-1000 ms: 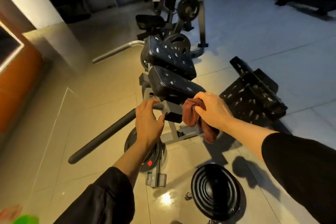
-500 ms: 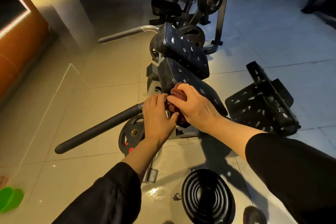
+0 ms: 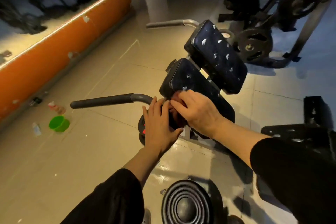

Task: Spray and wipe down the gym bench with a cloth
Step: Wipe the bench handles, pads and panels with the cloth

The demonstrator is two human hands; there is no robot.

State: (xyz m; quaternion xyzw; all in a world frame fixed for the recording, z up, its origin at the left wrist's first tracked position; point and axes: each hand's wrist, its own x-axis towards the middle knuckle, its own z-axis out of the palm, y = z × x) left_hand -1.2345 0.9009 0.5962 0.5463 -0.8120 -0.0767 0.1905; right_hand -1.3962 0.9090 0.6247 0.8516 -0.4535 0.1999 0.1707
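The gym bench has two black pads: a lower pad (image 3: 192, 85) and an upper pad (image 3: 216, 54), both dotted with white foam spots. My right hand (image 3: 197, 112) presses a reddish-brown cloth (image 3: 179, 114) against the near end of the lower pad, fingers curled over it. My left hand (image 3: 160, 125) lies just left of the cloth, fingers fairly straight, touching the bench's near end and the cloth's edge. Most of the cloth is hidden under my hands.
A dark padded handle bar (image 3: 103, 101) juts left from the bench. A green bowl (image 3: 59, 123) and small bottles (image 3: 56, 107) stand on the tiled floor at left. A ribbed black round plate (image 3: 185, 205) lies near me. Another black pad (image 3: 309, 132) is at right; a weight rack (image 3: 254, 43) stands behind.
The view swung left and closer. My right hand carried the cloth from beside the frame up onto the lower pad's near end; my left hand left the handle bar and moved beside the cloth.
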